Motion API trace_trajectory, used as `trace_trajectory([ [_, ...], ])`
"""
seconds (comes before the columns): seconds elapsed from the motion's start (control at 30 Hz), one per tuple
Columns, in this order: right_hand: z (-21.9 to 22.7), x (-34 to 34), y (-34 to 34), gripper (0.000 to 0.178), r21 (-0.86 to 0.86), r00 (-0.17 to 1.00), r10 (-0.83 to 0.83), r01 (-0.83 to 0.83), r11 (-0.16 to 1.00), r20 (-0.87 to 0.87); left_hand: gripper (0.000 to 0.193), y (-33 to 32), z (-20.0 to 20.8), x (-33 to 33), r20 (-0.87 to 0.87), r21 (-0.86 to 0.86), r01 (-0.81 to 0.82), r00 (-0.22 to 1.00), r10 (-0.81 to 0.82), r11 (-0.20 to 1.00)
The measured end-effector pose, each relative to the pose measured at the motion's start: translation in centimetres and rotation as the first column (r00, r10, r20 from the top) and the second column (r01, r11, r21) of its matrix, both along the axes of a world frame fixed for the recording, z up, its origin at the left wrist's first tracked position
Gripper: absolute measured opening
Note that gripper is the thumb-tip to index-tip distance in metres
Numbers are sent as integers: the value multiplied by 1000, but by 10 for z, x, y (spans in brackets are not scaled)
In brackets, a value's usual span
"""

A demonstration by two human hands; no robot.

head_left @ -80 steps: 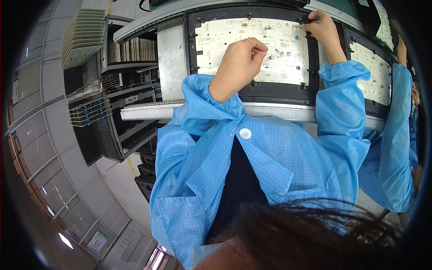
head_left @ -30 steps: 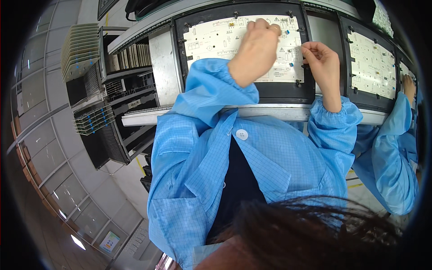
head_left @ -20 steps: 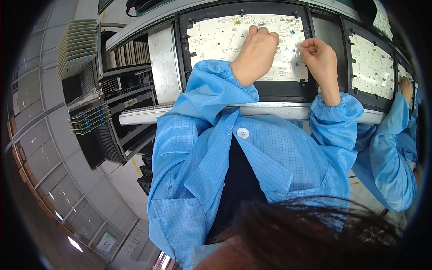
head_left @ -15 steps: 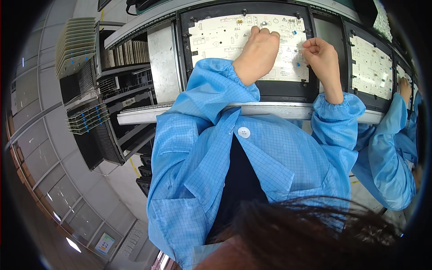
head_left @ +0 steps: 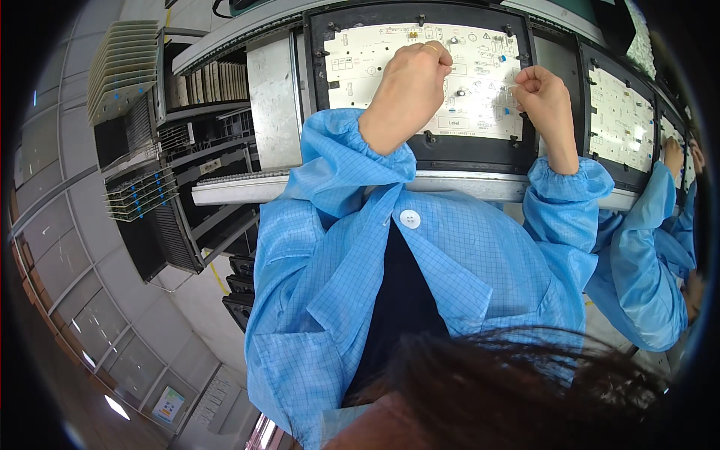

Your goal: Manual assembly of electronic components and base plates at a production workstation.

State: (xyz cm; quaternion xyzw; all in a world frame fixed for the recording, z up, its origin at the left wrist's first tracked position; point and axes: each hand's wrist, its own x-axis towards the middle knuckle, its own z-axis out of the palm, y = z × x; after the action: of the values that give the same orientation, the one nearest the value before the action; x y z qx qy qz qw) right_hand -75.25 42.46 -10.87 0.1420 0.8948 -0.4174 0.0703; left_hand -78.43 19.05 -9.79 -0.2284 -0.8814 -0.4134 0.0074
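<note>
A cream circuit board (head_left: 366,46) lies in a black frame (head_left: 321,69) in front of me. Small parts stand on it, among them a yellow one (head_left: 413,35), blue ones (head_left: 503,58) and a round dark one (head_left: 461,93). My left hand (head_left: 409,90) is over the board's middle, fingers curled down and closed; their tips and whatever they hold are hidden. At the board's right edge my right hand (head_left: 547,97) is closed in a pinch, thumb against forefinger. Anything between those fingertips is too small to make out.
Metal rails (head_left: 247,193) run along the near and far sides of the frame. More framed boards (head_left: 621,112) sit to the right, where a co-worker's hand (head_left: 673,155) and blue sleeve (head_left: 641,255) show. Racks of upright boards (head_left: 124,71) stand at the left.
My left hand has moved left across the board, uncovering the round dark part. The frame and board have shifted slightly right, and my right hand has moved a little right, still pinched.
</note>
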Motion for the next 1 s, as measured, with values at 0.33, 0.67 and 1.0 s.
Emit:
trace_trajectory([
  [0.33,0,7,-18,16,294,972,78,-9,956,-222,14,-5,0,2,94,47,-68,993,64,997],
  [0.67,-23,0,-27,16,384,787,457,-303,872,-414,15,18,-7,3,87,71,15,996,-21,997],
  [1.0,-25,17,18,9,-67,857,-206,198,978,-472,11,77,-33,3,19,33,209,977,-210,977],
])
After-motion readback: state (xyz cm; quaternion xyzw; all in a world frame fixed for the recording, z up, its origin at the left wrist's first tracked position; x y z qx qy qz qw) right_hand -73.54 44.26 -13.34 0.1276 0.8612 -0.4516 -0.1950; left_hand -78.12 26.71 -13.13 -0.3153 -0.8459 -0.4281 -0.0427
